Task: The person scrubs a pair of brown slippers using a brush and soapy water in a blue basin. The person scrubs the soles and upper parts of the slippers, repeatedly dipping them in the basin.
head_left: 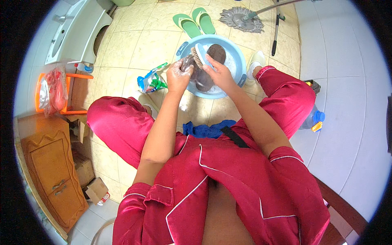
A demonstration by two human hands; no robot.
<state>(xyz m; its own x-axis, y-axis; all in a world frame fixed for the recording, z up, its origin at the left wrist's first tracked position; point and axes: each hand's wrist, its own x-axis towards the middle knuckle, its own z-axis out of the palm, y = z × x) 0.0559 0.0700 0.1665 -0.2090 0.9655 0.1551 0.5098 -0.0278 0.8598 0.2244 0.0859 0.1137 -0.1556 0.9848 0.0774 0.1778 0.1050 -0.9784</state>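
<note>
My right hand (pixel 222 76) grips a scrub brush (pixel 200 54) with a pale blue back and tan bristles. The bristles face my left hand (pixel 178 76), which is wet with suds and closed on a dark, wet piece (pixel 188 63) that looks like part of a slipper. Both hands are over a light blue basin (pixel 179 50) of soapy water. Inside it, a brown oval sole (pixel 216 53) leans by the brush, and another dark brown sole (pixel 204 83) lies nearer me. Whether the held piece joins the nearer sole is hard to make out.
Green flip-flops (pixel 190 27) and a grey mop head (pixel 241 19) lie beyond the basin. A blue, green and white packet (pixel 152 82) stands left of it. Blue cloth (pixel 208 130) lies before me. At right is a blue-capped bottle (pixel 314 117), at left an orange stool (pixel 78 76).
</note>
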